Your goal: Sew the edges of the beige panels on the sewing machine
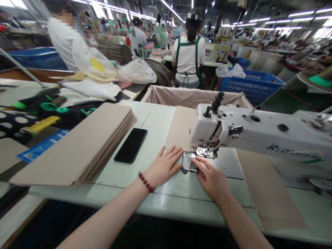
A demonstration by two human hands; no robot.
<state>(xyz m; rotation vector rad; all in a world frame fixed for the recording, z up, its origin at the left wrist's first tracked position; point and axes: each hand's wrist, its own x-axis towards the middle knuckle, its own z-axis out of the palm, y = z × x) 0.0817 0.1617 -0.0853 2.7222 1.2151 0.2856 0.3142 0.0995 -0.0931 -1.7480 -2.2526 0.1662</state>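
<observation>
My left hand (pixel 164 166) lies flat with its fingers spread, the fingertips at the near edge of a beige fabric panel (pixel 181 126). This panel extends behind the head of a white sewing machine (pixel 207 124). Beside the metal needle plate (pixel 188 160), my right hand (pixel 213 178) has its fingers bent, the index finger reaching just below the presser foot (pixel 204 151). A small dark, purplish thing shows under the right fingers; its kind is hidden. Left of my hands, a black phone (pixel 131 145) rests on the pale green table (pixel 166 204).
A stack of beige panels (pixel 75 145) fills the table's left side. More beige panels (pixel 272 190) lie right, under the machine arm. Beyond the far edge stand a cloth-lined bin (pixel 168 95) and a blue crate (pixel 249 84). A person in a green apron (pixel 189 57) sits ahead.
</observation>
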